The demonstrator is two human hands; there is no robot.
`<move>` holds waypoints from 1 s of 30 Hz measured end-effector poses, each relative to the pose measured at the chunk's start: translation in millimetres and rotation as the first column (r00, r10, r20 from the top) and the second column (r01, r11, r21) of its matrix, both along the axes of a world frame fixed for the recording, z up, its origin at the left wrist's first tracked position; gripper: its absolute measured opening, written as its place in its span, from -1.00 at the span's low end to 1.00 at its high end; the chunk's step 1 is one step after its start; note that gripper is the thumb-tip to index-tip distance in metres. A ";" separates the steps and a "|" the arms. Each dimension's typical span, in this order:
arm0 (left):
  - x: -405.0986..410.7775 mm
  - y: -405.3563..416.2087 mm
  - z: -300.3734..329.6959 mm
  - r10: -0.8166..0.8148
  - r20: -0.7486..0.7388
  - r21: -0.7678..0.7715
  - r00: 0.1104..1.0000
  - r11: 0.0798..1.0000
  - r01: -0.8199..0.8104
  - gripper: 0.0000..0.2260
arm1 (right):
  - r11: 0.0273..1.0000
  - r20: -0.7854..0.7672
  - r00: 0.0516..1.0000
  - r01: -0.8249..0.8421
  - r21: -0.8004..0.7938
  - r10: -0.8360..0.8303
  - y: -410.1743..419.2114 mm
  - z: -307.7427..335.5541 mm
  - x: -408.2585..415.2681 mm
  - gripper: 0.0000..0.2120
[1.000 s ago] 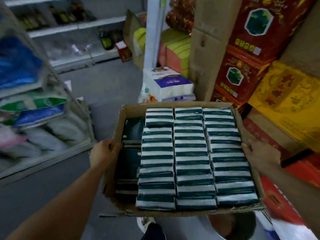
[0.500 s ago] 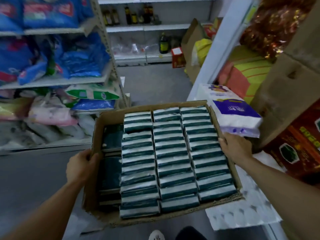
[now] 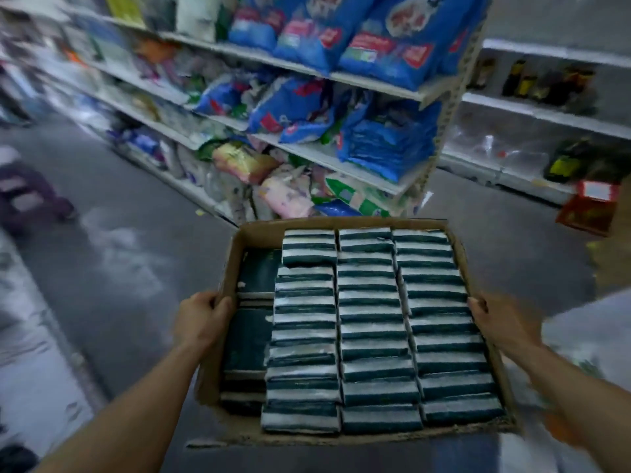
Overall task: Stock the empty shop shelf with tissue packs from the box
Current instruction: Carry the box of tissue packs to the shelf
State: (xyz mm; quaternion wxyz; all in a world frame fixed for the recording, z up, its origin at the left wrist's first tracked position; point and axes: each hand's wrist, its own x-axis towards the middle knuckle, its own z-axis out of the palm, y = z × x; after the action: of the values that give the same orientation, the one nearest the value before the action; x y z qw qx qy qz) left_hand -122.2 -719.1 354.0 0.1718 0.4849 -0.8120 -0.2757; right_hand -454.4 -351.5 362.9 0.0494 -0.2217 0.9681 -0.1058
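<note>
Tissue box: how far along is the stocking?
Early. Done: the box is off the floor, carried in the aisle. In hand: the left hand and right hand grip its side walls. Three rows of tissue packs fill it, with lower packs along its left side. Left: no pack is out yet, and no empty shelf is plainly in view.

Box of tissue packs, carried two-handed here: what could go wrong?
1. The box is open-topped and the tissue packs sit level with its rim; a tilt could spill them.
2. The left hand and right hand grip only the side walls, so the cardboard may sag or tear.
3. The box hides the floor just ahead.
</note>
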 end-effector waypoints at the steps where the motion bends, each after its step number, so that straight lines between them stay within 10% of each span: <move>1: 6.2 -1.8 -0.2 0.061 -0.001 0.002 0.998 0.998 -0.061 -0.66 | 0.997 0.007 0.998 -0.061 -0.042 0.061 -17.1 -10.7 -21.3 -0.60; 13: 79.4 -100.3 -6.3 0.499 0.095 -0.021 0.862 0.866 -0.499 -0.78 | 0.867 -0.068 0.868 -0.481 0.126 0.492 -301.8 -4.1 -48.7 -0.70; 30: 154.6 -458.2 -14.1 0.721 0.176 -0.062 0.671 0.688 -0.723 -0.70 | 0.719 -0.084 0.714 -0.692 0.067 0.695 -785.6 -5.4 -6.8 -0.77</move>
State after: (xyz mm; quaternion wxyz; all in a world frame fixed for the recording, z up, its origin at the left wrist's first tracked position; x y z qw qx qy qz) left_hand 32.3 -1177.2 339.9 0.1868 0.7907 -0.5650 -0.1438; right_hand -461.2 -1137.0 357.5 0.0387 -0.5726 0.8172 -0.0534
